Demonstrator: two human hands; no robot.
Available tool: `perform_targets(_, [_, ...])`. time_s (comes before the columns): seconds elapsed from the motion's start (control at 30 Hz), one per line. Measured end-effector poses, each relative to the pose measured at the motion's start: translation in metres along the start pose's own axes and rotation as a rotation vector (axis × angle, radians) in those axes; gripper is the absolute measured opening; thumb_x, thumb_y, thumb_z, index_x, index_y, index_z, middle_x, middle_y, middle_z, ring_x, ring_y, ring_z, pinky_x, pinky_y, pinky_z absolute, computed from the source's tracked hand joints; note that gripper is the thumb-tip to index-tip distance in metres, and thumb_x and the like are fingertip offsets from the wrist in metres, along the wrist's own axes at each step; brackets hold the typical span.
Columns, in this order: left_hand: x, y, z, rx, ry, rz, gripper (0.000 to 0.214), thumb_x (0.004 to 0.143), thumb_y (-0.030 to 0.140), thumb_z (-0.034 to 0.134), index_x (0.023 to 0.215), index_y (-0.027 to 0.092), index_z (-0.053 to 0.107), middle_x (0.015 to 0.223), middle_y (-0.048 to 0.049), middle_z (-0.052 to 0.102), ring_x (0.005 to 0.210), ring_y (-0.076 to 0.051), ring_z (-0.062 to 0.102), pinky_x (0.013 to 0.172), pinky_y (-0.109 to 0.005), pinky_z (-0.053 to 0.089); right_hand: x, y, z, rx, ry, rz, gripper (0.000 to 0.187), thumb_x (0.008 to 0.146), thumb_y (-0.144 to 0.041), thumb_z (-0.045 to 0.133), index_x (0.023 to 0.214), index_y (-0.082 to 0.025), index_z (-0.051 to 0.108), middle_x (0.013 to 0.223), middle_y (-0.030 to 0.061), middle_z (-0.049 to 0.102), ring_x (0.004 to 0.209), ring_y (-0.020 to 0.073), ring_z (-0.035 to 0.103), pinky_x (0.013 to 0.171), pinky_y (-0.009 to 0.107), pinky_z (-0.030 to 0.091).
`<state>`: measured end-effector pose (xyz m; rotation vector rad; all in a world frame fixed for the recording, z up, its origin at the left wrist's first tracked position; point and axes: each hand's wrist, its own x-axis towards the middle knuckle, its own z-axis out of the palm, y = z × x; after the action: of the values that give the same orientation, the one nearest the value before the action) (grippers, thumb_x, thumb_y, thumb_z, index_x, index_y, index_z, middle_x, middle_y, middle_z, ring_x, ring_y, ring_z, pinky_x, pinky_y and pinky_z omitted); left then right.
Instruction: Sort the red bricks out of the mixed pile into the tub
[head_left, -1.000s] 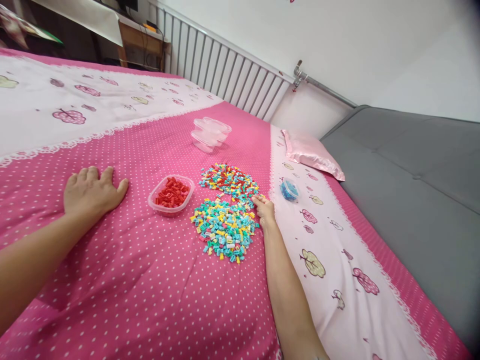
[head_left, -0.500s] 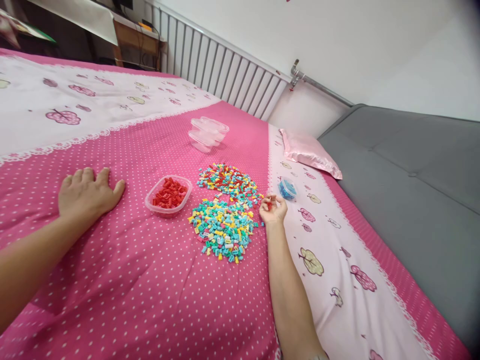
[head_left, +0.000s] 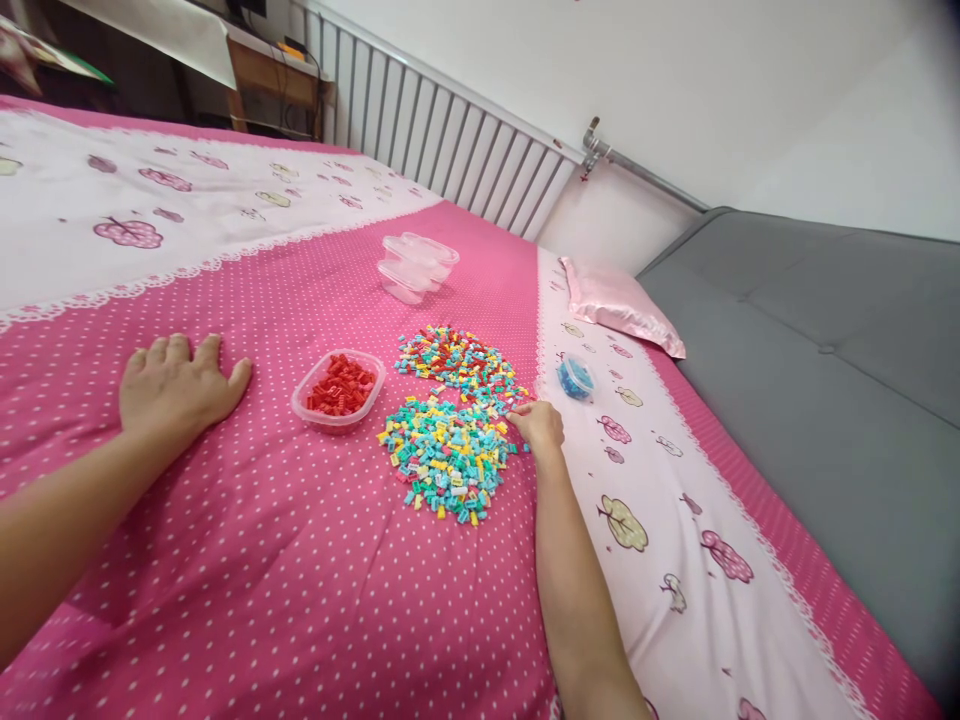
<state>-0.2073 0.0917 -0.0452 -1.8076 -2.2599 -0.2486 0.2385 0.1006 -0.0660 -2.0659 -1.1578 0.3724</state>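
My left hand lies flat on the pink dotted bedspread, fingers spread and holding nothing. Palm down, my right hand has its fingers pinched together at the right edge of two adjoining heaps of tiny toy bricks. The red brick seen in it a moment earlier is now hidden by the closed fingers. The farther heap mixes many red bricks with blue, yellow and white ones. Mostly turquoise, green and yellow bricks make up the nearer heap. Between my hands stands a clear plastic tub holding red bricks.
A small clear tub with blue bricks sits just beyond my right hand. Clear empty containers are grouped farther back. A pink satin pillow, a grey padded headboard and a metal rail border the bed.
My right hand has turned from palm up, with a red brick showing, to palm down, its fingertips now at the heap's edge. My left hand has stayed put.
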Motion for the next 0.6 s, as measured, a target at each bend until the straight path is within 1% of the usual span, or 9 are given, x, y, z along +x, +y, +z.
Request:
perform_targets(0.07, [0.000, 0.001, -0.001, -0.008, 0.001, 0.002, 0.071, 0.083, 0.056, 0.017, 0.126, 0.005, 0.042, 0.124, -0.0253, 0.044, 0.113, -0.037, 0.042, 0.092, -0.045, 0.031, -0.004, -0.002, -0.001, -0.097, 0.031, -0.005, 0.013, 0.045, -0.027, 0.075, 0.047, -0.024, 0.063, 0.055, 0.0015, 0.060, 0.061, 0.0181, 0.058, 0.050, 0.026, 0.036])
perform_targets(0.2, [-0.002, 0.001, -0.006, -0.022, -0.020, 0.000, 0.071, 0.083, 0.055, 0.017, 0.126, 0.004, 0.041, 0.123, -0.0259, 0.045, 0.114, -0.037, 0.041, 0.092, -0.045, 0.031, -0.008, -0.006, 0.000, 0.017, -0.005, -0.005, 0.012, 0.044, -0.021, 0.074, 0.048, -0.023, 0.062, 0.051, -0.0006, 0.057, 0.060, 0.0173, 0.057, 0.052, 0.026, 0.037])
perform_targets(0.3, [-0.004, 0.000, -0.007, -0.024, -0.027, -0.003, 0.070, 0.083, 0.055, 0.017, 0.125, 0.004, 0.042, 0.121, -0.0247, 0.046, 0.112, -0.036, 0.042, 0.093, -0.045, 0.031, -0.010, -0.013, -0.003, 0.129, -0.031, -0.020, 0.012, 0.054, -0.027, 0.071, 0.060, -0.020, 0.064, 0.052, -0.0032, 0.056, 0.054, 0.0122, 0.053, 0.049, 0.023, 0.038])
perform_targets(0.37, [-0.008, -0.002, -0.007, -0.033, -0.028, 0.008, 0.070, 0.083, 0.055, 0.017, 0.124, 0.005, 0.044, 0.121, -0.0237, 0.048, 0.112, -0.035, 0.043, 0.093, -0.044, 0.031, -0.013, -0.024, -0.007, 0.378, -0.098, 0.017, 0.016, 0.062, -0.031, 0.067, 0.069, -0.019, 0.060, 0.052, -0.0053, 0.052, 0.045, 0.0076, 0.046, 0.042, 0.019, 0.034])
perform_targets(0.4, [-0.010, -0.003, -0.007, -0.041, -0.025, 0.017, 0.070, 0.083, 0.055, 0.018, 0.124, 0.005, 0.044, 0.121, -0.0230, 0.048, 0.113, -0.035, 0.043, 0.094, -0.044, 0.031, -0.016, -0.030, -0.009, 0.573, -0.161, 0.067, 0.016, 0.064, -0.030, 0.066, 0.070, -0.018, 0.057, 0.051, -0.0063, 0.050, 0.042, 0.0056, 0.042, 0.037, 0.017, 0.030])
perform_targets(0.47, [-0.017, -0.005, -0.007, -0.071, -0.014, 0.026, 0.070, 0.082, 0.054, 0.020, 0.126, 0.005, 0.043, 0.125, -0.0217, 0.046, 0.117, -0.034, 0.040, 0.098, -0.043, 0.030, -0.023, -0.046, -0.013, 1.005, -0.332, 0.226, 0.014, 0.066, -0.024, 0.064, 0.068, -0.018, 0.051, 0.052, -0.0068, 0.046, 0.040, 0.0034, 0.037, 0.031, 0.013, 0.024])
perform_targets(0.5, [-0.023, -0.006, -0.007, -0.099, -0.007, 0.026, 0.070, 0.082, 0.054, 0.021, 0.127, 0.005, 0.043, 0.128, -0.0209, 0.045, 0.119, -0.033, 0.039, 0.100, -0.043, 0.028, -0.028, -0.054, -0.015, 1.183, -0.419, 0.314, 0.013, 0.067, -0.020, 0.061, 0.067, -0.017, 0.049, 0.054, -0.0061, 0.046, 0.041, 0.0031, 0.039, 0.030, 0.012, 0.023])
perform_targets(0.53, [-0.029, -0.007, -0.009, -0.141, -0.004, 0.019, 0.070, 0.081, 0.054, 0.022, 0.127, 0.005, 0.043, 0.130, -0.0200, 0.043, 0.121, -0.032, 0.038, 0.102, -0.043, 0.027, -0.034, -0.063, -0.016, 1.306, -0.493, 0.390, 0.009, 0.069, -0.017, 0.057, 0.068, -0.017, 0.048, 0.056, -0.0048, 0.047, 0.043, 0.0033, 0.042, 0.030, 0.010, 0.025])
perform_targets(0.6, [-0.048, -0.011, -0.015, -0.289, -0.008, -0.001, 0.069, 0.080, 0.055, 0.025, 0.126, 0.008, 0.046, 0.132, -0.0168, 0.044, 0.122, -0.031, 0.039, 0.103, -0.042, 0.029, -0.046, -0.079, -0.017, 1.450, -0.611, 0.495, 0.004, 0.071, -0.013, 0.049, 0.070, -0.016, 0.049, 0.061, -0.0014, 0.050, 0.051, 0.0051, 0.050, 0.033, 0.009, 0.032])
